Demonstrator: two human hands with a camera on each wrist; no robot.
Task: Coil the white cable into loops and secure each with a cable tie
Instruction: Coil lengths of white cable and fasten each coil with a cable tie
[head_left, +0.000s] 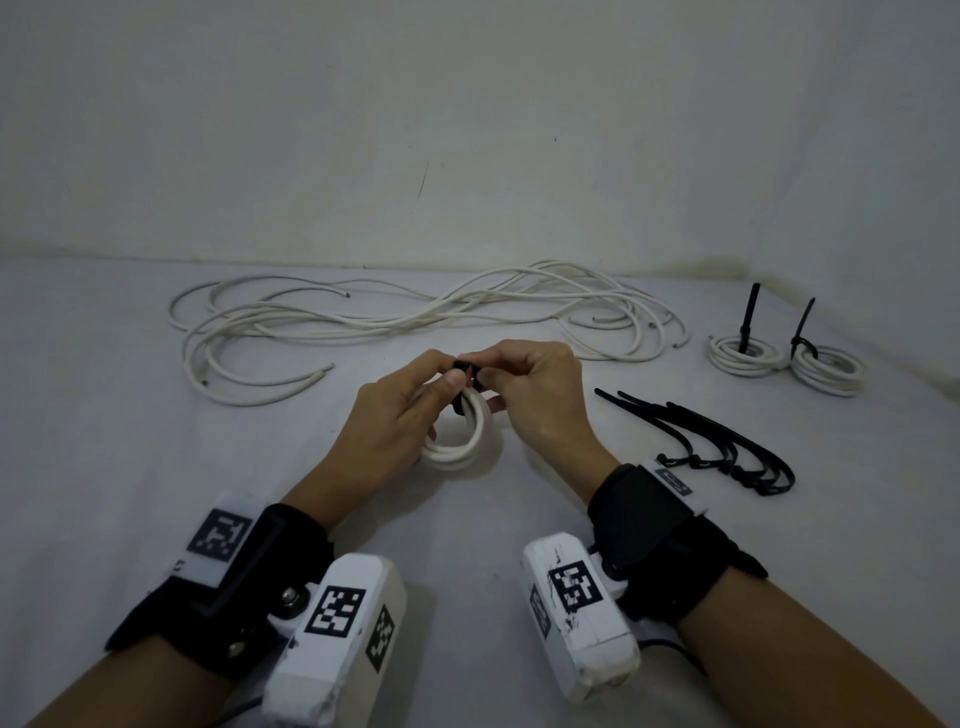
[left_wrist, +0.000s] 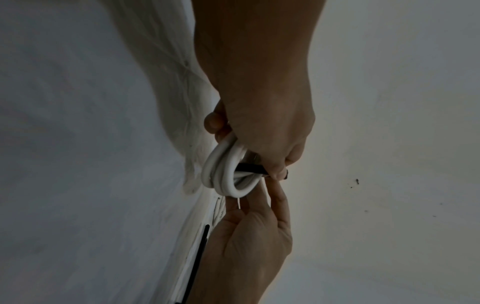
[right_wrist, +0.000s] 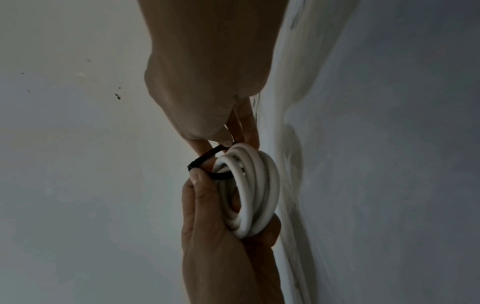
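Coiled white cable (head_left: 464, 436), stiff and springy by its look, sits between both hands above the table (head_left: 130, 415); left hand (head_left: 395, 415) grips the loops, right hand (head_left: 535, 395) pinches a black cable tie (right_wrist: 205, 159) around them. Best held at the tie.

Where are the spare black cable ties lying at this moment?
In the head view, the spare cable ties lie on the table, right of the right hand, nearer than the two tied coils.
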